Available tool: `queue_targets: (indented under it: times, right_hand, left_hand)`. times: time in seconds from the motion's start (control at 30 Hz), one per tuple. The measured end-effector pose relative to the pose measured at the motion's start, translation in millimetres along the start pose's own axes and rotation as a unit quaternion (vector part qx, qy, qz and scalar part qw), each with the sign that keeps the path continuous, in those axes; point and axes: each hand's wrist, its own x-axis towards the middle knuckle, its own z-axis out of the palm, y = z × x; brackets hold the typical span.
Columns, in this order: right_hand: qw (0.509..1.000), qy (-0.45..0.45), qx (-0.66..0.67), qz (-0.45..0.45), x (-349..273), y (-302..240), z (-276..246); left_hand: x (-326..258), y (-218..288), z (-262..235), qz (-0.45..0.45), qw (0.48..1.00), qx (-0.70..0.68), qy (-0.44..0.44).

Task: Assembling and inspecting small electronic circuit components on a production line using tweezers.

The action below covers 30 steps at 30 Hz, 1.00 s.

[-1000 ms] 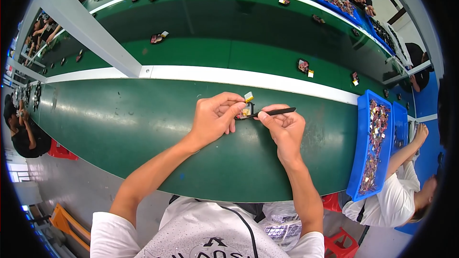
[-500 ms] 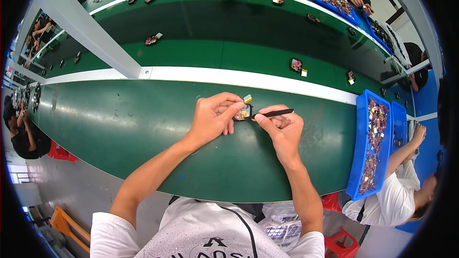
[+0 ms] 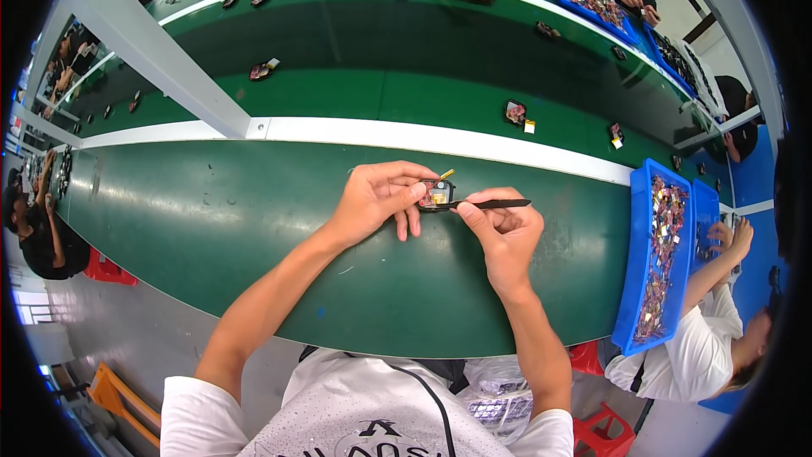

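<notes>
Fingers of two hands — left hand [image 3: 372, 201], right hand [image 3: 505, 233] — grip one small part [image 3: 437, 195], one black tool [image 3: 493, 203].

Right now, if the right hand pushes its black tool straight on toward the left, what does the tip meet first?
The small electronic part pinched in the left hand. The black tool in the right hand already seems to touch it, though depth is unclear.
</notes>
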Motion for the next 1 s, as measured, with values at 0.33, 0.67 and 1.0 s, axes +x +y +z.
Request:
queue_targets:
  times: [0.33, 0.67, 1.0]
  right_hand:
    - [0.973, 0.031, -0.146, -0.177, -4.0, 3.2, 11.2]
    - [0.967, 0.031, -0.17, -0.186, -2.8, 6.3, 9.4]
    - [0.96, 0.009, -0.188, -0.205, 0.4, 2.1, 7.9]
  left_hand:
    - [-0.4, -2.5, -5.0, -0.008, 1.0, -0.005, -0.014]
    - [0.7, -3.8, -6.1, 0.003, 1.0, -0.004, -0.02]
    - [1.7, -6.4, -5.6, 0.006, 1.0, -0.018, -0.011]
